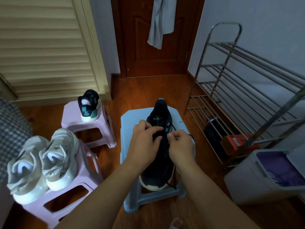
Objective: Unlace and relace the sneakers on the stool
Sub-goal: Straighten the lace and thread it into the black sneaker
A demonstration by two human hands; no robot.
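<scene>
On the pale blue plastic stool before you lies the black mesh sneaker with white sole, toe toward you. Your left hand rests on its lacing, fingers curled over the upper. Your right hand pinches the thin black lace beside the eyelets. Left of you, pink plastic stools carry the matching black sneaker and a pair of white sneakers.
</scene>
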